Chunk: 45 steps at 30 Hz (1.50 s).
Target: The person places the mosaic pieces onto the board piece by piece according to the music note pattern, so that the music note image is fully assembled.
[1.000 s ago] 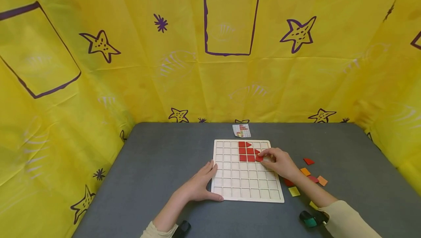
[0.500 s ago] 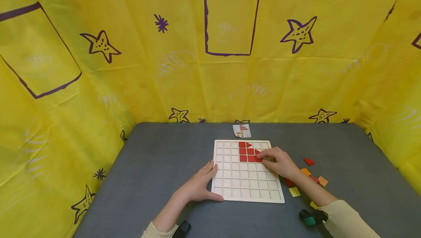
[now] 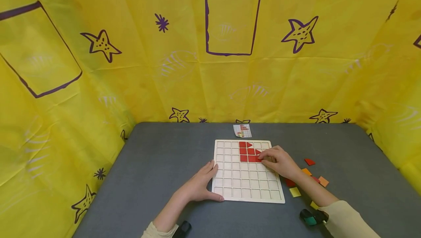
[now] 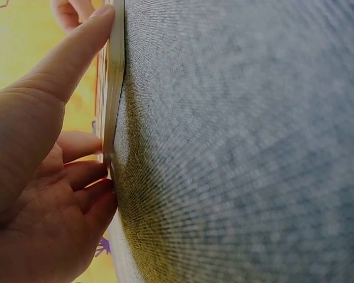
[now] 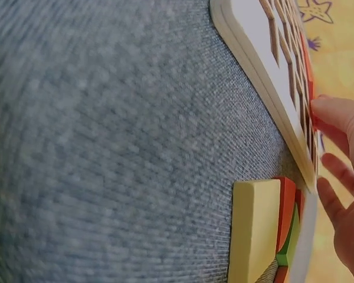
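A pale wooden grid board [image 3: 231, 192] lies on the grey table with red tiles filling several of its upper cells. My left hand [image 3: 198, 184] spreads around the board's near left corner, thumb [image 4: 76, 56] along the front edge and fingers against the left side. With thumb and forefinger, my right hand [image 3: 279, 162] pinches a red tile [image 3: 258, 159] at the right end of the third row. This tile lies level with its neighbours, partly covered by the fingertips. From the right wrist, a bit of red [image 5: 315, 121] shows under those fingertips.
Loose orange, red and yellow tiles lie right of the board, some under the right forearm; a red one [image 3: 309, 162] lies farther back and a yellow one [image 3: 295, 192] nearer. A small printed pattern card [image 3: 242, 131] rests behind the board. Yellow patterned cloth [image 3: 227, 84] hangs behind the table.
The red tile under my right fingertips has gone from slightly askew to flat and in line with its row. My left hand and the board stay put.
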Available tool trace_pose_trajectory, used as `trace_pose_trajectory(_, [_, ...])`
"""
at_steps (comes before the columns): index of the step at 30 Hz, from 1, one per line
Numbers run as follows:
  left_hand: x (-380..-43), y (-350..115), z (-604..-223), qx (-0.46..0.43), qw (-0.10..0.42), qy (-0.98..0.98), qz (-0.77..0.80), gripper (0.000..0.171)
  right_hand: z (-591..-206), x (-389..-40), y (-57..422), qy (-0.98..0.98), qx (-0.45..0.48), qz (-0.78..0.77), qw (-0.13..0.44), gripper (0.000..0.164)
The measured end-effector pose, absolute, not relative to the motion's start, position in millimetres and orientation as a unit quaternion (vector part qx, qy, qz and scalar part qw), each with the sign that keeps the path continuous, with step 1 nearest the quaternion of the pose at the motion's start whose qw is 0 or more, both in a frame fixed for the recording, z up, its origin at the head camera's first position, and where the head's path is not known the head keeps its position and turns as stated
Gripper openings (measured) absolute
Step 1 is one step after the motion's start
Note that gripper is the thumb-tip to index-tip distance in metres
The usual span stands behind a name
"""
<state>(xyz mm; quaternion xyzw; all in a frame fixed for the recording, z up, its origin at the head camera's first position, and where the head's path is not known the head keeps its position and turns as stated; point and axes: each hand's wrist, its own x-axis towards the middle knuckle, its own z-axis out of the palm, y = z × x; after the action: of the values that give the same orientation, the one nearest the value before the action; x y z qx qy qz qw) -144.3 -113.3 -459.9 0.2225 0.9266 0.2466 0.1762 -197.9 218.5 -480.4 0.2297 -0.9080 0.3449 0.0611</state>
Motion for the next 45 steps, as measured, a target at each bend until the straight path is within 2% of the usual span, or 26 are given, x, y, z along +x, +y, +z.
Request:
trace_pose_trajectory(18, [-143.6, -113.2, -460.1, 0.219, 0.179, 0.926, 0.249, 0.111, -483.5, -200.9, 227.0, -0.900, 0.260, 0.344, 0.056, 0.016])
trace_pose_trajectory(25, [-144.0, -112.8, -460.5, 0.222, 0.181, 0.925, 0.250, 0.111, -475.9, -193.7, 237.3, -0.903, 0.161, 0.395, 0.050, 0.016])
trace_pose_trajectory(32, [-144.7, -113.2, -460.9, 0.222, 0.184, 0.925, 0.248, 0.111, -463.3, -185.8, 266.1, -0.908, 0.050, 0.414, 0.040, 0.034])
trace_pose_trajectory(41, [-144.3, -114.0, -461.2, 0.227, 0.182, 0.924, 0.249, 0.111, -467.2, -166.1, 284.6, -0.925, 0.040, 0.376, -0.010, 0.032])
trace_pose_trajectory(45, [-144.4, -114.1, -461.5, 0.229, 0.181, 0.924, 0.248, 0.111, -471.1, -159.8, 282.0, -0.936, 0.056, 0.346, 0.004, 0.028])
